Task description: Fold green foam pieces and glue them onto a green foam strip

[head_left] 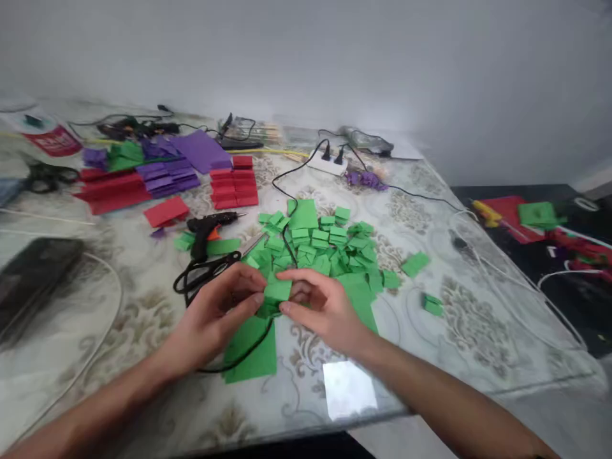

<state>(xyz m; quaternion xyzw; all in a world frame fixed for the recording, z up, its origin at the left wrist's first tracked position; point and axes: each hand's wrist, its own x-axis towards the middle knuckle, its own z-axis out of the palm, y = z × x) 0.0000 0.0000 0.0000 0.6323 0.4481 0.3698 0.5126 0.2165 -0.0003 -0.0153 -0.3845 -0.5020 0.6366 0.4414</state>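
Between both hands is a small green paper piece [278,291], held up just above the table. My left hand [228,305] pinches its left edge with thumb and fingers. At its right edge, the thumb and index finger of my right hand [319,302] close on the same piece. Behind it spreads a heap of small folded green papers [329,239]. A flat green sheet [253,354] lies below the hands, with a black cord crossing it. The black glue gun [206,231] rests on the table just beyond my left hand.
Folded red papers [234,185] and purple papers [167,177] lie at the back left, near scissors [45,175]. A white power strip [327,163] with two plugs sits at the back, its cords running over the table. A dark device [36,280] is at left.
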